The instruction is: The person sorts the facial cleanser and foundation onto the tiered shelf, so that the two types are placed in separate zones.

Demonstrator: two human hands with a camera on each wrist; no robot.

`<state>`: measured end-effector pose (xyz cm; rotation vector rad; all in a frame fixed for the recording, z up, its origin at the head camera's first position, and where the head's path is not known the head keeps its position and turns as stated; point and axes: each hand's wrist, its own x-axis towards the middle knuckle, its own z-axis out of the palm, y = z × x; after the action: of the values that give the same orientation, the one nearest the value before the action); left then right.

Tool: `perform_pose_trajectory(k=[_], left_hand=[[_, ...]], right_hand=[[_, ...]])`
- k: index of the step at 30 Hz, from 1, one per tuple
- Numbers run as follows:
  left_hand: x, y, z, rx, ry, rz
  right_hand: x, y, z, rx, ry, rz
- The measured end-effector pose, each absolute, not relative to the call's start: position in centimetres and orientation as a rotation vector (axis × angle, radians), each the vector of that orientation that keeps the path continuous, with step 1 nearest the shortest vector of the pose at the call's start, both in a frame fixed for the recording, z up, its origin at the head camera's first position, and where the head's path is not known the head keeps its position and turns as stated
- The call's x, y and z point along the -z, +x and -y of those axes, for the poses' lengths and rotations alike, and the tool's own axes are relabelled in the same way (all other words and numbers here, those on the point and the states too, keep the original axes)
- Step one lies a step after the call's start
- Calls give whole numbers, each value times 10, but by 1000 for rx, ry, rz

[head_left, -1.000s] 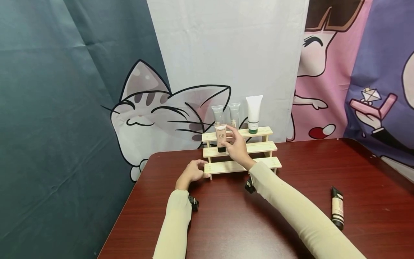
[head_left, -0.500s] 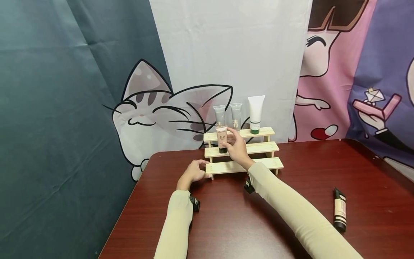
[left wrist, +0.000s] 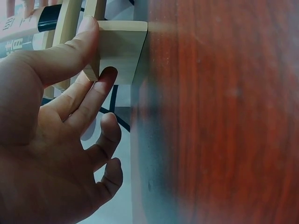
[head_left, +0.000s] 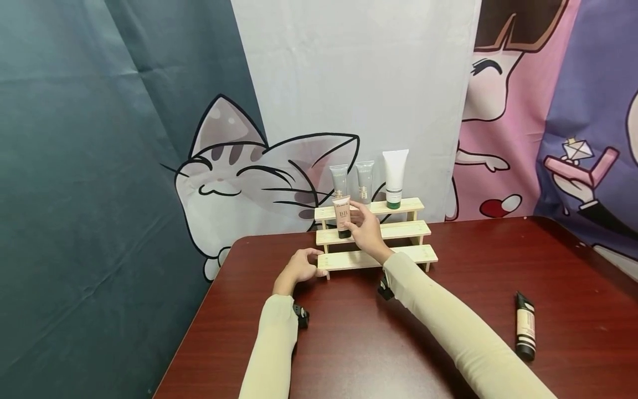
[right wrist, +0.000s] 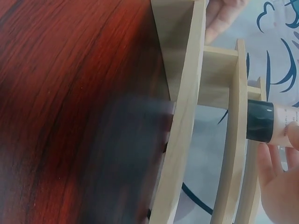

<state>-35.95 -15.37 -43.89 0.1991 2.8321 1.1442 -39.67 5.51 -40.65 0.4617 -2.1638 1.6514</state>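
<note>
A pink BB cream tube point(head_left: 342, 215) with a black cap point(right wrist: 259, 121) is held upright by my right hand point(head_left: 368, 230), thumb in front and fingers behind. Its cap meets the middle step of the three-tier wooden display rack point(head_left: 376, 257). At the rack's left end, my left hand point(head_left: 301, 266) grips the lowest step; the left wrist view shows the thumb on the board point(left wrist: 124, 27) and fingertips on its other side. Two clear grey tubes point(head_left: 339, 178) and a white tube with a green cap point(head_left: 395, 177) stand on the top step.
A cream-and-black tube point(head_left: 525, 327) lies on the reddish-brown table point(head_left: 349, 354), toward its right side. Behind the table hangs a cartoon-printed cloth backdrop point(head_left: 299, 83).
The view has shifted slightly. Both hands keep their holds on the rack and the BB cream tube, which stays at the left part of the middle step.
</note>
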Motion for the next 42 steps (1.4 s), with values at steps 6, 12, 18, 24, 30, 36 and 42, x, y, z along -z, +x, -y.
perform_pose_trajectory(k=[6,12,18,24,30,36,42], left_hand=[[439,-358,152,-1146,212,-2832],[441,-358,151,-1113,219,-2848],[444,-357,149,-1108,196,-2853],[444,-358,148,-1092,178,-2864],[446,-360,150,-1096,179,-2859],[447,-360,153,-1161,209,-2835],[447,-361,154,-1189,231,-2832]], right_hand=[[406,-396,-60,-1650,474,2177],[407,-395,-63,-1647,471,2186],[408,-392,-65,-1666,472,2191],[406,-389,-68,-1678,492,2186],[405,-386,-73,-1707,488,2192],[406,-382,-78,-1704,466,2217],[406,-376,-86,-1696,439,2253]])
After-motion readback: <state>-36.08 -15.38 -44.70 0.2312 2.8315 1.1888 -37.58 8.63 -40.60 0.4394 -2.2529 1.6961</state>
